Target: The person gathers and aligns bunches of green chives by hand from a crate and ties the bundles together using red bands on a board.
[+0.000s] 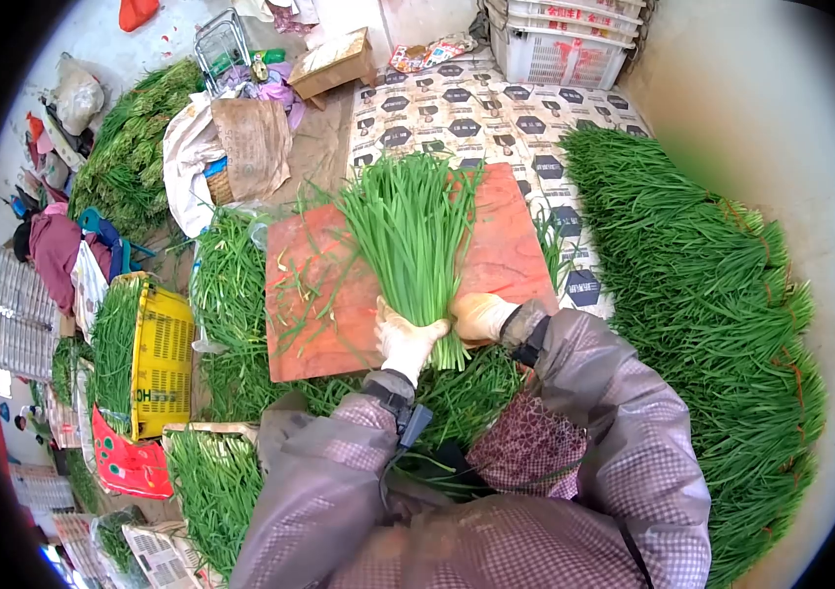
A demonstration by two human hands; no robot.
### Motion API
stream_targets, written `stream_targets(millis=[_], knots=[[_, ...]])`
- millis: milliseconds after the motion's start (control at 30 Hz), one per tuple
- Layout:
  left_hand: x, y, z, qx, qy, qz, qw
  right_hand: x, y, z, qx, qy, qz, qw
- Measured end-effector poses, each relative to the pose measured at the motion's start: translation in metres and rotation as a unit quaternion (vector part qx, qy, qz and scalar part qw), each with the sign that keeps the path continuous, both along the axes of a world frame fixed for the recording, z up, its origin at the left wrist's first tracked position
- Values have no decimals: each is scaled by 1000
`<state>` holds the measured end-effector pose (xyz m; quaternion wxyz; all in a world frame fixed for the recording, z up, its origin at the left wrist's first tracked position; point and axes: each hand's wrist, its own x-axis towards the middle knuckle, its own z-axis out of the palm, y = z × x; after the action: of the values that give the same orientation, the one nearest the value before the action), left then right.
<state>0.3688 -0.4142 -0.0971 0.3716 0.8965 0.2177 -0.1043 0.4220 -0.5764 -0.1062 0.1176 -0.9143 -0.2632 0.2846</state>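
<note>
A thick bunch of garlic chives point(408, 236) lies over a reddish wooden board point(506, 236), leaf tips pointing away from me and stem ends toward me. My left hand point(406, 339), in a pale glove, is wrapped round the lower stems from the left. On the other side, my right hand point(482, 316), also gloved, is closed with curled fingers against the stems; its fingertips are partly hidden. Loose leaf scraps point(310, 294) are scattered on the board's left part.
Bundled chives point(692, 324) are stacked in a long row along the right wall. To the left stand a yellow crate point(164, 358) of greens and a heap of loose chives point(226, 304). Behind are a small wooden stool point(332, 65), printed sheeting point(467, 108) and stacked white crates point(560, 54).
</note>
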Motion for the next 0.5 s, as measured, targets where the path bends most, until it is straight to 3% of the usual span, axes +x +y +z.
stream_targets(millis=[67,133,267,300,433,500], knots=[[1,-1,-2,2,-3,4,1000,5,-24,6,69,12,-27,997],[1,-1,-3,3,1,9,1000,12,-52,16,165,166,-190,954],[1,1,-11,11,-10,10,1000,9,-120,24,240,97,-320,911],[1,2,-17,6,-29,8,1000,5,-136,32,240,104,-394,881],[0,5,-25,1,-80,-2,997,-11,-227,-28,302,13,-491,817],[4,13,-43,-54,-139,-7,989,-29,-256,-74,304,70,-552,773]])
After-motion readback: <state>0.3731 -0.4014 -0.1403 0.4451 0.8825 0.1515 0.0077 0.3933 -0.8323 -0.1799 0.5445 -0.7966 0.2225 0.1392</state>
